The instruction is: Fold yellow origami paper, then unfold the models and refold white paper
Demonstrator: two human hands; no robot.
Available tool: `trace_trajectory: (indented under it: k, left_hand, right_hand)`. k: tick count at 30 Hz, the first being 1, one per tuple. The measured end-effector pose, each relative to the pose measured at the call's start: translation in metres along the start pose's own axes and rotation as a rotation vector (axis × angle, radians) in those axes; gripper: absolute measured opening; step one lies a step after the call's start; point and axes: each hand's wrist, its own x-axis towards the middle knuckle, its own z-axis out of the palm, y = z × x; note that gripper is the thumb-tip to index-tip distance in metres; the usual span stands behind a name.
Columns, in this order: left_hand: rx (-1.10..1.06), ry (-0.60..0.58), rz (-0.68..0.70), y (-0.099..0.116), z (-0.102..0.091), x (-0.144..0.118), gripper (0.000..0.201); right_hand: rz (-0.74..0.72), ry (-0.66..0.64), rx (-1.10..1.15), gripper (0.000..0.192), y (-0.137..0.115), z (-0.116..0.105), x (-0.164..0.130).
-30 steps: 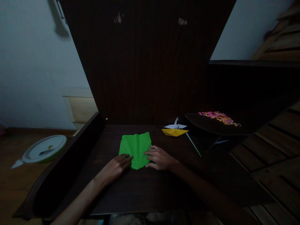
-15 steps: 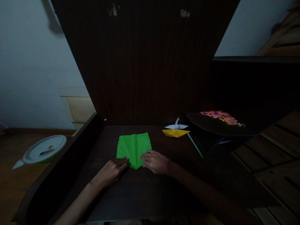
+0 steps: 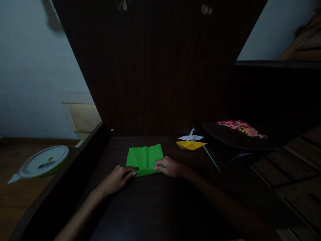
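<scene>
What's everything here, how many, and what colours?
Table: one, dark, middle
Green paper: one, green, on the table
Paper boat: one, yellow, right of that
Paper bird: one, white, behind the boat
Thin stick: one, pale green, beside the boat
Shelf: one, dark, right
Small bits: many, pink, red, yellow, on the shelf
Round container: one, white and green, far left
Board: one, dark, behind the table
Wall: two stretches, pale, either side
Planks: several, brown, right
Left hand: one, bare, green paper's left side
Right hand: one, bare, green paper's right side
</scene>
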Motion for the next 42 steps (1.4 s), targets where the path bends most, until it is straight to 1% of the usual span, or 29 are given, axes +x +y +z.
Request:
trace_trajectory:
  k: [3, 6, 10, 14, 15, 18, 19, 20, 23, 26, 28, 29, 30, 32, 34, 38, 40, 42]
  left_hand:
    - [-0.132, 0.008, -0.038, -0.008, -0.006, 0.009, 0.032]
    - [-0.223, -0.026, -0.082, -0.017, -0.007, 0.019, 0.036]
    - [-0.266, -0.057, -0.109, -0.027, -0.005, 0.029, 0.041]
    - [-0.292, -0.042, -0.125, -0.028, -0.004, 0.031, 0.040]
    - [-0.297, -0.036, -0.127, -0.027, -0.004, 0.030, 0.040]
    - [-0.310, -0.003, -0.131, -0.024, -0.003, 0.025, 0.039]
    - [-0.312, 0.014, -0.129, -0.024, -0.002, 0.023, 0.038]
    - [-0.311, 0.031, -0.124, -0.024, -0.002, 0.020, 0.037]
    - [-0.300, 0.049, -0.071, -0.028, 0.001, 0.014, 0.029]
    - [-0.276, -0.007, 0.059, -0.031, 0.005, 0.009, 0.019]
    - [-0.241, -0.020, 0.141, -0.033, 0.008, 0.006, 0.012]
    - [-0.226, -0.005, 0.171, -0.033, 0.011, 0.005, 0.011]
    - [-0.219, 0.017, 0.190, -0.034, 0.013, 0.004, 0.013]
    - [-0.218, 0.063, 0.195, -0.035, 0.017, 0.002, 0.017]
    - [-0.208, 0.111, 0.150, -0.036, 0.019, 0.000, 0.015]
    - [-0.152, 0.231, -0.004, -0.035, 0.020, 0.002, 0.020]
    - [-0.151, 0.277, -0.065, -0.033, 0.019, 0.006, 0.023]
    - [-0.179, 0.303, -0.106, -0.031, 0.018, 0.010, 0.026]
  right_hand:
    - [0.044, 0.033, 0.064, 0.020, 0.007, -0.003, 0.006]
    - [0.100, 0.091, 0.123, 0.021, 0.014, -0.002, 0.010]
    - [0.170, 0.156, 0.182, 0.020, 0.022, 0.002, 0.018]
    - [0.225, 0.188, 0.245, 0.020, 0.024, 0.001, 0.016]
    - [0.236, 0.188, 0.264, 0.023, 0.024, 0.000, 0.013]
    - [0.297, 0.172, 0.324, 0.045, 0.024, -0.004, -0.002]
    - [0.316, 0.168, 0.340, 0.048, 0.024, -0.005, -0.007]
    - [0.312, 0.156, 0.359, 0.048, 0.024, -0.005, -0.012]
    - [0.251, 0.145, 0.416, 0.041, 0.025, -0.002, -0.023]
    - [0.148, 0.120, 0.460, 0.033, 0.030, 0.005, -0.028]
    - [0.057, 0.105, 0.434, 0.025, 0.035, 0.010, -0.029]
    - [0.018, 0.107, 0.405, 0.021, 0.037, 0.012, -0.029]
    - [-0.014, 0.108, 0.377, 0.018, 0.040, 0.013, -0.030]
    - [-0.037, 0.116, 0.338, 0.017, 0.043, 0.016, -0.030]
    - [0.030, 0.142, 0.320, 0.018, 0.044, 0.017, -0.031]
    - [0.285, 0.262, 0.285, 0.023, 0.045, 0.016, -0.029]
    - [0.336, 0.316, 0.309, 0.028, 0.047, 0.015, -0.025]
    - [0.345, 0.354, 0.342, 0.032, 0.050, 0.015, -0.021]
